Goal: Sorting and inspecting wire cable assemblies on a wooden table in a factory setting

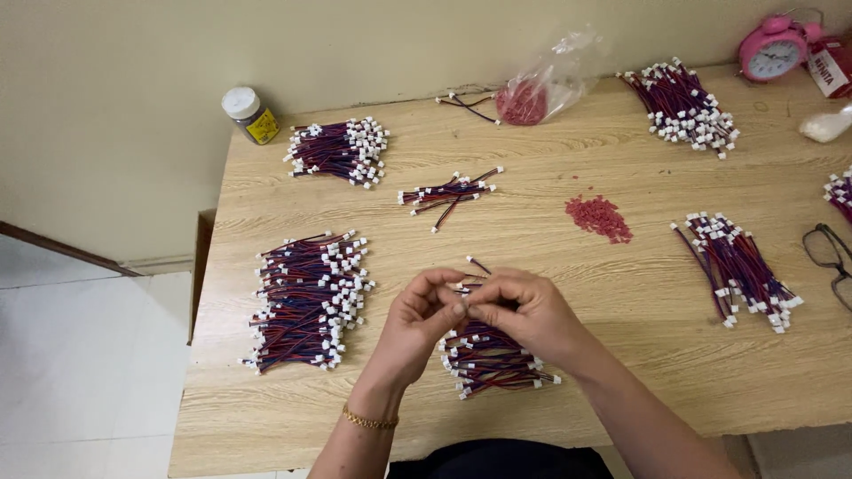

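My left hand (417, 324) and my right hand (524, 310) meet fingertip to fingertip above the near middle of the wooden table (550, 222). Together they pinch a short red-and-blue wire with a small white connector (464, 286). Its far end sticks out beyond my fingers. Directly under my hands lies a bundle of the same wires (488, 359). A gold bracelet (368, 421) circles my left wrist.
More wire piles: a large pile (306, 297) at left, one (342, 151) at back left, a small pile (448, 191) in the middle, others (688, 102) (741, 270) at right. Red bits (599, 217), plastic bag (541, 89), jar (248, 113), pink clock (772, 49), glasses (830, 257).
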